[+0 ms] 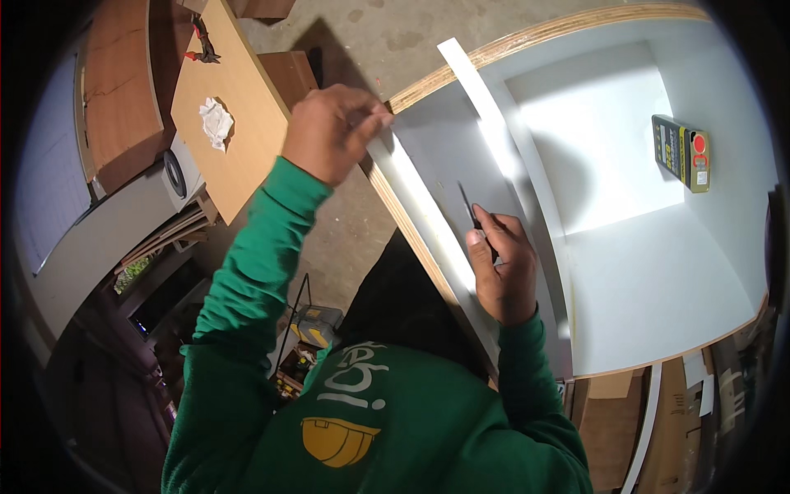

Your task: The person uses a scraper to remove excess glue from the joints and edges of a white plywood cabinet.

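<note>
My right hand [503, 265] grips the dark handle of a thin-bladed hand tool [466, 202], perhaps a knife, with its tip pointing away from me. It is held over the grey inner face of a plywood cabinet [432, 74] lined with white laminate. Up at the cabinet's near left corner, my left hand [336, 133] has thumb and fingers pinched together. Its fingertips are blurred, and whether something small sits between them is hidden. A long white strip [487, 117] runs across the cabinet, one end sticking out past the raw plywood edge.
An adhesive can [682, 151] stands inside the cabinet. Crumpled white paper [216, 123] and red-handled pliers [203, 43] lie on a wooden board [247, 92] at left. A black tape roll [174, 174] is below it. A grey toolbox [316, 324] rests on the floor.
</note>
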A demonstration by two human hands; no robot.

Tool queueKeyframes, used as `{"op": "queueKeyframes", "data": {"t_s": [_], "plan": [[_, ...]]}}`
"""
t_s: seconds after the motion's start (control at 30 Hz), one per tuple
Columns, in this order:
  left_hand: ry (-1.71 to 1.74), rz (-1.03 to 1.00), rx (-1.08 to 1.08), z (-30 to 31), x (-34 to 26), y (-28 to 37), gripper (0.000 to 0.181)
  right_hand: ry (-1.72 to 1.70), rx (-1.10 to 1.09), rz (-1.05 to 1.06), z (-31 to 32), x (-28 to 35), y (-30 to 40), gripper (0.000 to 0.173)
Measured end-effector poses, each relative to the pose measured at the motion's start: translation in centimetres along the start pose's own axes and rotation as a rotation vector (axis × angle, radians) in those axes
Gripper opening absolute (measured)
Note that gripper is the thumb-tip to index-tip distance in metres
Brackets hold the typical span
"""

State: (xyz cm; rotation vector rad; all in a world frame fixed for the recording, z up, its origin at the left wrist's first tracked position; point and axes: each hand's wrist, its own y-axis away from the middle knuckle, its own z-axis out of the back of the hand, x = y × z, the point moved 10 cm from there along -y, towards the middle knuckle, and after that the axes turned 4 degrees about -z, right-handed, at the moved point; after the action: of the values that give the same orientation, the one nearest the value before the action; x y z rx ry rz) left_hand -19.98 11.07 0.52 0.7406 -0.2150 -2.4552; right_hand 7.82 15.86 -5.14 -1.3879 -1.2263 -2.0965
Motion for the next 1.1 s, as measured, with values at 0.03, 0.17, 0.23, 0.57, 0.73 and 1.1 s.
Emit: {"op": "queueKeyframes", "data": {"t_s": [0.03, 0.17, 0.23, 0.57, 0.73, 1.1], "plan": [[0.171, 0.058, 0.033, 0.2, 1.2, -0.1, 0.013, -0.035, 0.049, -0.024, -0.2, -0.2, -0.2, 0.039], [0.257, 0.053, 0.178, 0.8, 2.8, -0.6, 0.013, -0.167, 0.205, -0.164, -0.8, -0.5, -0.6, 0.04], [0.29, 0.157, 0.207, 0.7, 3.7, -0.5, 0.014, -0.208, 0.194, -0.162, -0.8, -0.9, -0.7, 0.04], [0.438, 0.246, 0.26, 0.2, 4.3, -0.4, 0.018, -0.371, 0.25, -0.267, -1.4, -1.5, -1.4, 0.04], [-0.301, -0.204, 0.046, 0.7, -3.2, -1.1, 0.024, -0.372, 0.213, -0.318, -1.7, -1.7, -1.5, 0.042], [0.434, 0.206, 0.136, 0.0, 3.3, 0.5, 0.02, 0.04, 0.089, -0.097, 1.3, 2.7, -2.8, 0.036]]}}
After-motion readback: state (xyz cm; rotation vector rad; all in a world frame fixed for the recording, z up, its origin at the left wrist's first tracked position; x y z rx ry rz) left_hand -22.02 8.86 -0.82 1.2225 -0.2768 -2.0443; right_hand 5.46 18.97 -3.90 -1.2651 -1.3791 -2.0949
